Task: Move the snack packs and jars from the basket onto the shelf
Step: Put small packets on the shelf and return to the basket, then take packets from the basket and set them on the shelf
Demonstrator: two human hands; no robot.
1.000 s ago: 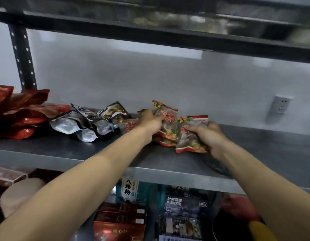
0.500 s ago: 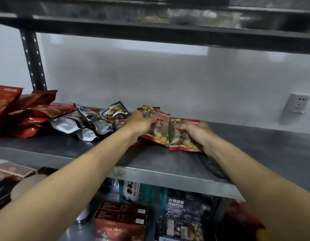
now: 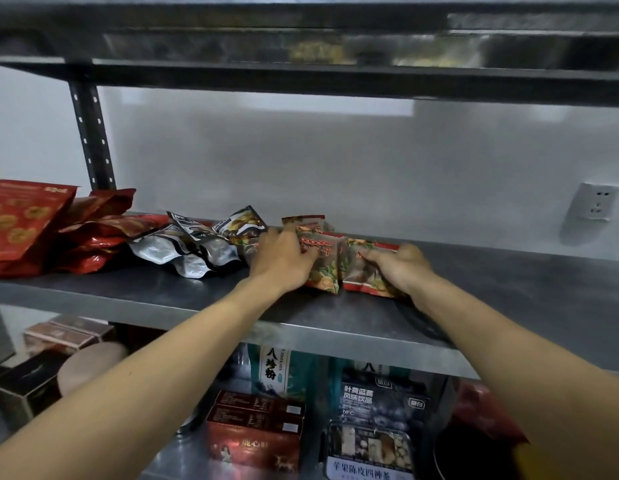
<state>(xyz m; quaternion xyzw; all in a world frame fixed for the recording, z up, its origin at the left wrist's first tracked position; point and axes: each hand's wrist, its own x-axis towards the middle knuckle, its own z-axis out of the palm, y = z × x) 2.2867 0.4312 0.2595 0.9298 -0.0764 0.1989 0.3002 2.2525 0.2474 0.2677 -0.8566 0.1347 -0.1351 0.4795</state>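
Both my hands rest on small red-trimmed snack packs lying on the grey metal shelf (image 3: pixel 509 292). My left hand (image 3: pixel 282 259) lies over one pack (image 3: pixel 323 268), fingers curled on its top. My right hand (image 3: pixel 400 268) grips the neighbouring pack (image 3: pixel 361 271) from the right side. Another pack of the same kind (image 3: pixel 304 221) lies just behind them. The basket is out of sight.
Silver-and-black pouches (image 3: pixel 197 244) lie left of my hands, then a stack of red bags (image 3: pixel 58 233) at the far left. A black upright post (image 3: pixel 91 133) stands behind them. Boxes (image 3: pixel 256 427) and packaged goods fill the shelf below. A wall socket (image 3: pixel 595 204) is at the right.
Both hands have lowered the packs from tilted upright to lying nearly flat on the shelf. The view has shifted slightly, so the red bags at the left show more.
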